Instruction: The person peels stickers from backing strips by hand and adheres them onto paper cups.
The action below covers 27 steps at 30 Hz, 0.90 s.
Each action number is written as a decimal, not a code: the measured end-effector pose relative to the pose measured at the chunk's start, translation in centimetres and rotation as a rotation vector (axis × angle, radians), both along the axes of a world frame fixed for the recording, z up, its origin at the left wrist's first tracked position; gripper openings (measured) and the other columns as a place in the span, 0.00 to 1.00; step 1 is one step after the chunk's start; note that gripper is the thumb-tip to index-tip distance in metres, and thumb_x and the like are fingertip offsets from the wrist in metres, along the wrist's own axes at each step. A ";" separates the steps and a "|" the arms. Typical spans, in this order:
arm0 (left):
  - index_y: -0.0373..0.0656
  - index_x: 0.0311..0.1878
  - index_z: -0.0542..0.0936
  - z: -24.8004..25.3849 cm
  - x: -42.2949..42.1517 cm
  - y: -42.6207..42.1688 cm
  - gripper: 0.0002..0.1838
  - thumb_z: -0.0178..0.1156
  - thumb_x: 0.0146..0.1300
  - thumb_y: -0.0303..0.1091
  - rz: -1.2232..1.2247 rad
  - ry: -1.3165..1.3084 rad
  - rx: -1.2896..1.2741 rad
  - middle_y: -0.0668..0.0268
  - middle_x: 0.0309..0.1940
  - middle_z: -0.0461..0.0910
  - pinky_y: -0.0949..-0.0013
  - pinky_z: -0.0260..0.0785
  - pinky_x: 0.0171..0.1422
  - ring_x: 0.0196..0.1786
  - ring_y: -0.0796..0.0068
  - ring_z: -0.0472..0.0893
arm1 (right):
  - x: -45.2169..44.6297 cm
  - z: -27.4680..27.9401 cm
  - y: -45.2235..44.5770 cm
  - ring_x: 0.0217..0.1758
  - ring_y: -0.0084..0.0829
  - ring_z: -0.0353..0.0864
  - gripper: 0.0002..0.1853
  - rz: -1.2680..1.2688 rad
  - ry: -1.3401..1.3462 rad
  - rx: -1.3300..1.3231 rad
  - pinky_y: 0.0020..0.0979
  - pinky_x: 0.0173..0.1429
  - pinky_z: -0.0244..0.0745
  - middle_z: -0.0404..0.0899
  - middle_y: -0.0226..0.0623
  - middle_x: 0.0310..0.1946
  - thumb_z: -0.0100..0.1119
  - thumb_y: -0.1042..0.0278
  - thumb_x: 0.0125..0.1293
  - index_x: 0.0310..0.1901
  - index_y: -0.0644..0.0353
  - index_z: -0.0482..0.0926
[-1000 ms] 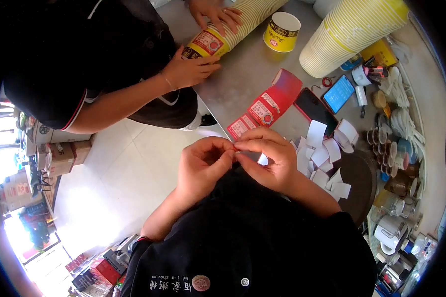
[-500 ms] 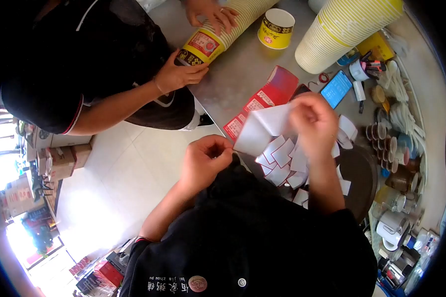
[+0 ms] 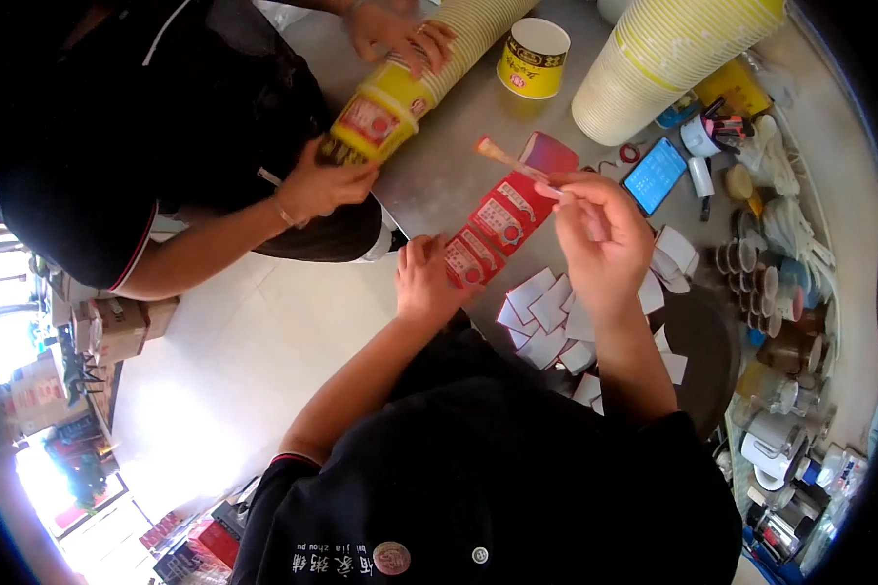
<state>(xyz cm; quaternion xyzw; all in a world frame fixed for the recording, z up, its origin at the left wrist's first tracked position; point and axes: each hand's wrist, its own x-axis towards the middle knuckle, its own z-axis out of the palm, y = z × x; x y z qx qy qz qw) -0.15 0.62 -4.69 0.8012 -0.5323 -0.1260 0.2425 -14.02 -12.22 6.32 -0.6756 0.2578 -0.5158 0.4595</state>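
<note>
Black shirt: reads "bai jia zhou pu" on the chest (upside down from this view), with Chinese characters alongside and a round badge.
Red label strip: lies on the metal table; bears pale printed panels, too small to read for certain.
Lone yellow cup: stands upright beyond the strip; carries a black band and small red mark.
Co-worker's cup: shows a red-and-white label, illegible here; lies sideways at the near end of a cup stack, held by two co-worker hands.
Phone: glows blue, with text too fine to read.
White-backed pieces: lie heaped near the right forearm.
Left hand: touches the strip's near end, thumb and fingers apart across it; cannot tell how firmly.
Right hand: pinches a thin, blurred slip between thumb and fingertips, above the strip's far part.
Changed since half a second ago: left hand, down from mid-air onto the strip; slip, narrow now instead of broad and white; co-worker's cup, farther out from the stack.
</note>
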 end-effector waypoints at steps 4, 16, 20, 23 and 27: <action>0.43 0.55 0.72 -0.7 0.6 0.5 0.39 0.73 0.36 0.47 -0.018 0.062 0.077 0.56 0.50 0.65 0.56 0.57 0.60 0.54 0.56 0.65 | 1.3 0.2 0.5 0.38 0.22 0.79 0.06 0.035 -0.010 0.016 0.22 0.42 0.78 0.77 0.37 0.37 0.56 0.84 0.57 0.36 0.68 0.74; 0.41 0.60 0.68 2.7 1.1 2.4 0.35 0.67 0.45 0.25 0.102 0.956 -0.153 0.52 0.51 0.70 0.70 0.73 0.46 0.47 0.69 0.77 | 3.2 0.4 0.8 0.36 0.31 0.81 0.08 0.001 0.071 -0.143 0.26 0.41 0.79 0.78 0.44 0.37 0.59 0.84 0.51 0.35 0.68 0.74; 0.36 0.59 0.67 3.6 0.9 3.2 0.31 0.64 0.49 0.19 0.064 0.776 -0.169 0.59 0.48 0.74 0.71 0.72 0.51 0.48 0.72 0.76 | 3.6 0.6 0.9 0.35 0.31 0.81 0.09 -0.006 0.076 -0.180 0.26 0.39 0.78 0.78 0.43 0.36 0.60 0.85 0.50 0.34 0.67 0.75; 0.35 0.57 0.68 5.4 0.9 3.3 0.27 0.63 0.52 0.20 0.087 1.065 0.041 0.60 0.46 0.75 0.72 0.72 0.49 0.45 0.74 0.77 | 3.8 0.8 1.0 0.34 0.33 0.81 0.09 -0.025 0.089 -0.218 0.26 0.38 0.77 0.79 0.43 0.36 0.60 0.85 0.49 0.34 0.66 0.75; 0.34 0.54 0.69 5.6 0.9 3.7 0.22 0.60 0.55 0.21 0.064 0.998 0.107 0.62 0.44 0.74 0.75 0.72 0.46 0.43 0.79 0.76 | 3.9 0.9 1.1 0.34 0.35 0.80 0.09 -0.037 0.118 -0.240 0.28 0.38 0.76 0.79 0.43 0.36 0.60 0.84 0.48 0.33 0.66 0.75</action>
